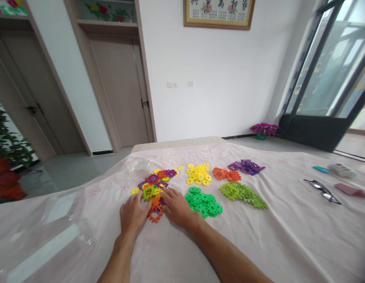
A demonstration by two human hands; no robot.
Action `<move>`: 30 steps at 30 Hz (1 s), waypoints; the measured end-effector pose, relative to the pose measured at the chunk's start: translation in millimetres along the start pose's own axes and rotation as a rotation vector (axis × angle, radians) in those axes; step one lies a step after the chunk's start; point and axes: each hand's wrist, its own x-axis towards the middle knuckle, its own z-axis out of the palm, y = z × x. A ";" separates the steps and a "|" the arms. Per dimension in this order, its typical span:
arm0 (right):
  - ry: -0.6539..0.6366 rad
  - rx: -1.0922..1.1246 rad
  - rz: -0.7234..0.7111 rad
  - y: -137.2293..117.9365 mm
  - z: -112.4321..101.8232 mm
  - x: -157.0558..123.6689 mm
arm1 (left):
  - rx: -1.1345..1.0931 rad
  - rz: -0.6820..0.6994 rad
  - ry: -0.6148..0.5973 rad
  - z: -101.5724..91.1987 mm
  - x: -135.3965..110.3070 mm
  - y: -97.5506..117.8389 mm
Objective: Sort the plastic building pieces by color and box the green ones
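Hands are working at the near end of a mixed pile (153,179) of gear-edged plastic pieces. The left hand (132,214) is spreading loosely, its thumb standing apart from the fingers beside an orange piece (155,204); the right hand (178,206) is bending its fingers over the pile's other side, and whether it is pinching anything I cannot tell. Just right of it, a green pile (204,204) is lying on the cloth-covered bench (167,251), with a yellow pile (199,175) behind. Farther right, lime (243,193), orange-red (226,173) and purple (247,167) piles are spreading out. Eyeglasses (323,190) are lying at the far right. Sorting by colour seems to be the step in hand; the next move is probably calling for freeing one piece from the mixture and matching its colour.
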 end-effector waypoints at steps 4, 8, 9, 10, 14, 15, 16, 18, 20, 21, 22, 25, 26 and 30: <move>0.006 0.000 0.022 -1.1 0.2 -0.1 | -0.021 0.014 -0.010 1.9 -0.2 -0.6; 0.049 -0.002 0.018 -9.8 -2.8 -1.1 | -0.048 0.031 -0.026 5.3 0.9 -3.6; 0.036 -0.004 -0.004 -12.9 -2.8 -1.3 | -0.046 0.035 -0.028 6.2 1.3 -4.5; 0.019 -0.008 -0.024 -16.0 -2.3 -1.5 | -0.041 0.037 -0.029 7.0 1.7 -5.3; -0.019 -0.019 -0.060 -22.5 3.9 -0.5 | -0.024 0.034 -0.026 9.4 2.7 -7.5; -0.019 -0.012 -0.062 -22.1 5.9 0.2 | -0.025 0.035 -0.025 9.9 2.9 -8.1; -0.018 -0.001 -0.059 -21.0 7.8 0.9 | -0.027 0.040 -0.024 10.5 3.3 -8.6; -0.017 0.024 -0.045 -17.9 10.7 2.2 | -0.032 0.049 -0.019 11.4 4.0 -9.7; -0.012 0.038 -0.024 -15.4 12.0 3.0 | -0.034 0.058 -0.017 11.3 4.4 -10.0; -0.006 0.038 -0.014 -14.8 12.0 3.1 | -0.033 0.057 -0.013 10.6 4.2 -9.6; -0.002 0.034 -0.004 -14.8 11.7 3.1 | -0.030 0.045 -0.004 9.3 3.7 -8.6; -0.015 0.006 0.025 -17.2 9.9 2.9 | 0.000 -0.078 0.030 3.1 0.3 -2.8; -0.022 -0.004 0.037 -18.1 9.4 2.8 | 0.012 -0.118 0.036 1.1 -1.0 -0.2; -0.019 -0.010 0.079 -17.8 10.8 2.5 | 0.020 -0.092 0.023 -1.9 -4.0 6.8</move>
